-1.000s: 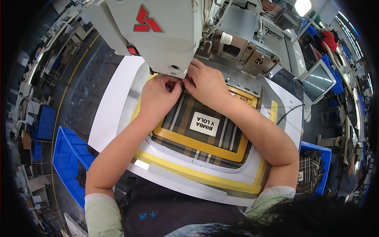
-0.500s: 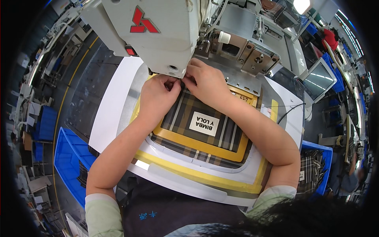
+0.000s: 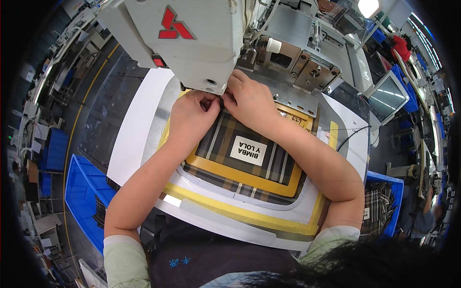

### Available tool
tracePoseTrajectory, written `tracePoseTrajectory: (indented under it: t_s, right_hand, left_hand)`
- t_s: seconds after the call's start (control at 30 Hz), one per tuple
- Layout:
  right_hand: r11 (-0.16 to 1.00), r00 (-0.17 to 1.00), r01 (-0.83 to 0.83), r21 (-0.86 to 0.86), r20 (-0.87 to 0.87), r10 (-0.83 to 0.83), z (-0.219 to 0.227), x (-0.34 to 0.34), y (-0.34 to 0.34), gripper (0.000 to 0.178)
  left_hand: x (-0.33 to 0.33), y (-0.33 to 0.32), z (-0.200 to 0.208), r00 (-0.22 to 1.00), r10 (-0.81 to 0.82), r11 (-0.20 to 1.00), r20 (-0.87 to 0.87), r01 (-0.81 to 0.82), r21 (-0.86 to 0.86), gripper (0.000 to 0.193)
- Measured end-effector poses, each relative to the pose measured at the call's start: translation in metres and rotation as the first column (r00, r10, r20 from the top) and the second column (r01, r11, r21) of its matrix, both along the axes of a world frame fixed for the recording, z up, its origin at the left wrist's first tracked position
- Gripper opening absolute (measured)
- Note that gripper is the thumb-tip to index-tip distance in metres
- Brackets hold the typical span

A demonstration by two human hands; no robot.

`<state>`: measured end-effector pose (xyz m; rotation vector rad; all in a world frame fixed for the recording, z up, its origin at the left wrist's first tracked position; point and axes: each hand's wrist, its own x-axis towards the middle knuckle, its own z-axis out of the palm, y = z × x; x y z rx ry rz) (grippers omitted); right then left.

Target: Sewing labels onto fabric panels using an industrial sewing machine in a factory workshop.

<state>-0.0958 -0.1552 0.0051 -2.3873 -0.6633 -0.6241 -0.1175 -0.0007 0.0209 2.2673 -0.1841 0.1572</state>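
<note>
Both of my hands meet just below the white head of a sewing machine (image 3: 201, 53), at its lower tip. My left hand (image 3: 194, 115) is closed in a pinch beside the needle area. Close against it, my right hand (image 3: 252, 101) has its fingers bent together, partly behind the machine head. What the fingertips grip is hidden or too small to make out. Beneath them lies brown and grey plaid fabric (image 3: 276, 163) inside a yellow frame (image 3: 235, 174). A white label with black lettering (image 3: 248, 150) sits on the fabric.
White sheeting (image 3: 129, 139) edged with yellow tape (image 3: 240, 211) surrounds the frame. A metal clamp plate (image 3: 300, 102) is at the frame's far right. Blue bins (image 3: 86, 192) stand low on both sides, the right one holding plaid pieces (image 3: 379, 206). A screen (image 3: 388, 96) stands to the right.
My right hand has shifted very slightly at the machine head's tip. My left hand, the fabric and the frame look the same.
</note>
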Motion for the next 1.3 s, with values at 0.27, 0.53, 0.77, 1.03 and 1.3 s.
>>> tracePoseTrajectory:
  t_s: [0.27, 0.53, 0.77, 1.03, 1.3]
  right_hand:
    - [0.996, 0.993, -0.054, 0.069, -0.097, 0.061, 0.006, -0.003, -0.005, 0.01]
    - [0.999, 0.997, -0.048, 0.002, -0.066, 0.048, 0.005, 0.0, -0.004, 0.009]
    - [1.0, 0.999, 0.001, -0.015, -0.046, -0.001, 0.004, -0.003, -0.003, 0.009]
    - [0.973, 0.926, 0.004, 0.229, -0.369, 0.083, 0.015, -0.018, -0.009, 0.015]
    - [0.888, 0.885, -0.181, 0.422, -0.324, 0.334, 0.012, -0.045, 0.001, 0.008]
  left_hand:
    - [0.0, 0.001, -0.001, 1.0, 0.002, 1.0, -0.004, -0.002, -0.005, 0.019]
    - [-0.001, 0.0, 0.001, 1.0, 0.0, 1.0, -0.027, -0.001, -0.02, 0.02]
    - [-0.012, 0.008, -0.003, 0.96, -0.14, 0.978, 0.243, 0.096, 0.184, 0.018]
    - [-0.028, 0.022, 0.002, 0.829, -0.283, 0.939, 0.483, 0.135, 0.317, 0.02]
    - [-0.023, 0.031, -0.001, 0.863, -0.402, 0.914, 0.305, 0.359, 0.189, 0.013]
